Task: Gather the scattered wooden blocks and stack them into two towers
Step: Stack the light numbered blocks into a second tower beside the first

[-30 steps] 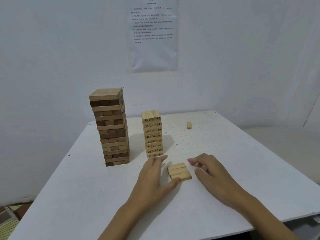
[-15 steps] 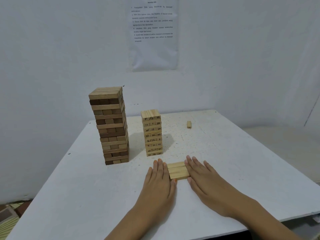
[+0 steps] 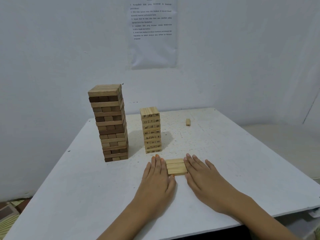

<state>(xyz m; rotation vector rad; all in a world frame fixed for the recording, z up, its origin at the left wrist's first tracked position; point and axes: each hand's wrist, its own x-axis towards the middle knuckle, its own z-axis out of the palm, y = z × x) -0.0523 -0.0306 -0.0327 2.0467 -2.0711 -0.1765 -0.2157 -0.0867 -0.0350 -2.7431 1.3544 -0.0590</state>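
1. The left hand (image 3: pixel 158 177) lies flat on the table (image 3: pixel 78 196) with its fingers straight and together. Their inner edge presses the left ends of a row of three blocks (image 3: pixel 176 167), and the hand grips nothing.
2. The right hand (image 3: pixel 202 177) mirrors it, flat and spread a little, with its inner edge against the right ends. If one hand pushes harder than the other, the row would likely skew instead of squaring up.
3. The three blocks lie side by side on the table between the hands. If they are lifted as a set by end pressure alone, the middle block could slip out and drop.
4. The numbered tower (image 3: pixel 151 130) stands just beyond the left fingertips. There seems to be a small gap, though the angle makes that hard to confirm. A slide forward could strike its base layer and topple it.
5. The taller tower (image 3: pixel 110 123), to the left, has visibly offset layers. A jolt to the table or a swinging left forearm might bring it down.
6. A lone block (image 3: pixel 188 122) sits well apart near the far edge. It is easily overlooked, and a hasty reach for it could brush the numbered tower.
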